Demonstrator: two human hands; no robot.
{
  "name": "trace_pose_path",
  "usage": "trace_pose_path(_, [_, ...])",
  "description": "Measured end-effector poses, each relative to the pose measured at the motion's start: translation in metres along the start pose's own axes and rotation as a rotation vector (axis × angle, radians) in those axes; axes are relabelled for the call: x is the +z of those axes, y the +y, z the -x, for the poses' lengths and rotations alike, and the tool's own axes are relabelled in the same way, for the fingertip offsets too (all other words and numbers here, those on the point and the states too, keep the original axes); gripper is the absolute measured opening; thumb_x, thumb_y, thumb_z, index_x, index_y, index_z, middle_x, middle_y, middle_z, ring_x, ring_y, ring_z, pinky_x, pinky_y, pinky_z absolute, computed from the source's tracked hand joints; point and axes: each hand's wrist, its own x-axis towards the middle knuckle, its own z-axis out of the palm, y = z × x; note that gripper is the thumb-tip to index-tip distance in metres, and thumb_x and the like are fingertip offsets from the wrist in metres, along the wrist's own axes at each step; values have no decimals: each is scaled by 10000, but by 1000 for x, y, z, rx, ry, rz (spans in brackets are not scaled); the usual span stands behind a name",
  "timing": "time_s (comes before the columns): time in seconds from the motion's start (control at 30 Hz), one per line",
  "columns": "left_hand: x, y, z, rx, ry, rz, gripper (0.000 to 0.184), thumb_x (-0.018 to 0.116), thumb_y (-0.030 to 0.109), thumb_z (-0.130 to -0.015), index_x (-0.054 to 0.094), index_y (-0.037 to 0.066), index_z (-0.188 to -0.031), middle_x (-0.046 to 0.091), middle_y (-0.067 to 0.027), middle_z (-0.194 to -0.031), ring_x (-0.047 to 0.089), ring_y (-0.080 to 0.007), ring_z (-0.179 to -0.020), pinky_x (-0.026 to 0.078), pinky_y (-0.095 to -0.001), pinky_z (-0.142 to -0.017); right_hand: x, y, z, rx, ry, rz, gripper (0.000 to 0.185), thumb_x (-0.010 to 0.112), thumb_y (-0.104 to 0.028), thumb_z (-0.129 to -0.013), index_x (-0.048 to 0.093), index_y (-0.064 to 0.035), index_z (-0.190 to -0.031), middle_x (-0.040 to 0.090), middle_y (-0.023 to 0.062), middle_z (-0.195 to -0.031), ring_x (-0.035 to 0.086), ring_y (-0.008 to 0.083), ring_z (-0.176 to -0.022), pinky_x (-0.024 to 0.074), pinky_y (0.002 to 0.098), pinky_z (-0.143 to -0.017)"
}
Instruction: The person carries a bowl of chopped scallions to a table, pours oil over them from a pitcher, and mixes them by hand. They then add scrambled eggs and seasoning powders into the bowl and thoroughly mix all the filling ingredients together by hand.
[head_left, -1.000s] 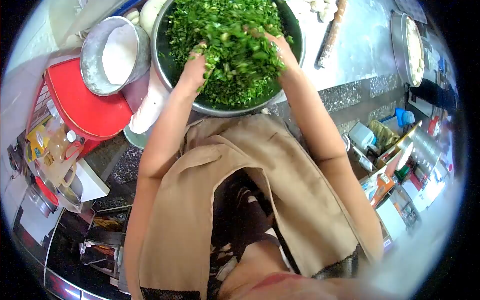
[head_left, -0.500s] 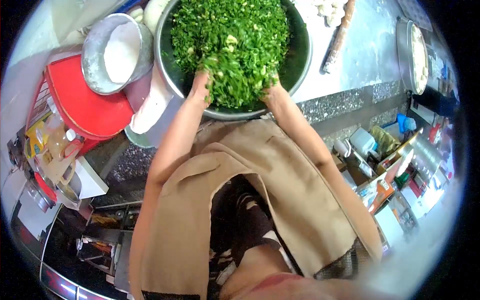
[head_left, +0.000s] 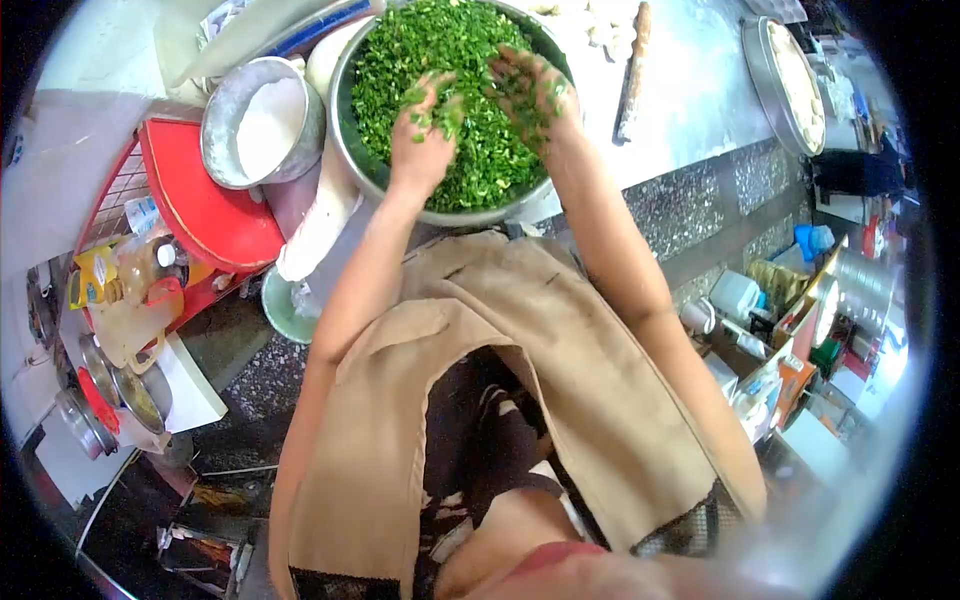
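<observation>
A large metal bowl holds a heap of chopped green leaves with small pale bits through it. My left hand is over the near left of the heap, fingers apart, with green pieces stuck on it. Over the right side is my right hand, its fingers stretched out and the palm turned inward, also flecked with green. Neither hand grips anything. Whether the fingertips touch the leaves is hard to tell.
Left of the bowl, a metal pot of white powder stands by a red stool-like surface. A floury rolling pin and pale dough pieces lie right. Farther right is a round pan. A green bucket sits below.
Both hands have come up out of the greens, from the bowl's near edge to above the heap, and their fingers now show. The camera view has shifted slightly.
</observation>
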Motion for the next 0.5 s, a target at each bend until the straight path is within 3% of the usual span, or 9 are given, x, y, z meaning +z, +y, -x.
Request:
trace_pose_path(0.03, [0, 34, 1, -67, -43, 301, 359, 493, 44, -785, 460, 26, -1142, 446, -176, -1177, 480, -324, -1042, 393, -354, -889, 8, 1, 9, -3, 1, -7, 296, 470, -323, -833, 574, -117, -1019, 590, 21, -880, 536, 157, -730, 439, 326, -665])
trace_pose_path(0.1, [20, 37, 5, 252, -21, 105, 409, 458, 28, -790, 412, 45, -1197, 393, -166, -1230, 404, -324, -1127, 334, -381, -949, 30, 0, 20, 132, 180, -347, 293, 401, -366, -857, 565, -128, -903, 587, 40, -865, 552, 202, -754, 451, 369, -694])
trace_pose_path(0.17, [44, 39, 10, 242, -72, 69, 380, 366, 81, -855, 392, 47, -1232, 375, -135, -1277, 326, -269, -1200, 243, -343, -1003, 13, 37, -9, 93, -45, -403, 313, 418, -397, -844, 552, -129, -935, 565, 104, -975, 525, 236, -877, 431, 425, -725])
trace_pose_path(0.23, [55, -2, -6, 296, -112, -109, 360, 317, 120, -871, 423, 48, -1208, 429, -132, -1231, 399, -267, -1141, 304, -337, -961, 24, 31, 2, 141, 87, -201, 396, 365, -384, -860, 472, -104, -1119, 523, 129, -1084, 465, 269, -1005, 396, 443, -808])
trace_pose_path(0.3, [56, -29, -29, -64, -25, 173, 312, 377, 196, -871, 521, 60, -1111, 551, -96, -1087, 513, -231, -984, 394, -315, -859, 40, 9, 45, 315, 148, -43, 490, 306, -381, -873, 359, -69, -1247, 459, 129, -1185, 395, 264, -1083, 311, 402, -921])
trace_pose_path(0.37, [44, -35, -46, -191, -30, 104, 314, 392, 248, -878, 543, 50, -1069, 542, -106, -1092, 508, -216, -982, 397, -313, -849, 22, 24, 44, -30, -206, 396, 526, 291, -388, -876, 334, -49, -1276, 410, 100, -1255, 329, 200, -1169, 216, 322, -979])
trace_pose_path(0.4, [44, -29, -53, -273, 56, 387, 325, 385, 261, -881, 538, 41, -1066, 543, -109, -1081, 510, -214, -974, 402, -318, -841, 23, 20, 50, -164, -313, 526, 538, 287, -390, -877, 326, -43, -1286, 393, 90, -1278, 307, 178, -1198, 185, 295, -998])
trace_pose_path(0.47, [42, -17, -54, -633, 167, 915, 387, 364, 314, -890, 499, 13, -1091, 519, -124, -1089, 496, -213, -979, 410, -351, -833, 24, 17, 69, -38, -424, -81, 547, 285, -400, -886, 310, -33, -1291, 369, 98, -1301, 248, 188, -1248, 175, 312, -1012])
trace_pose_path(0.5, [58, -55, -62, -610, 163, 1202, 444, 379, 373, -871, 461, 29, -1138, 484, -128, -1135, 471, -237, -1010, 401, -391, -851, 21, 29, 64, -277, -545, 199, 529, 278, -400, -900, 331, -35, -1279, 358, 110, -1307, 247, 208, -1250, 156, 319, -1024])
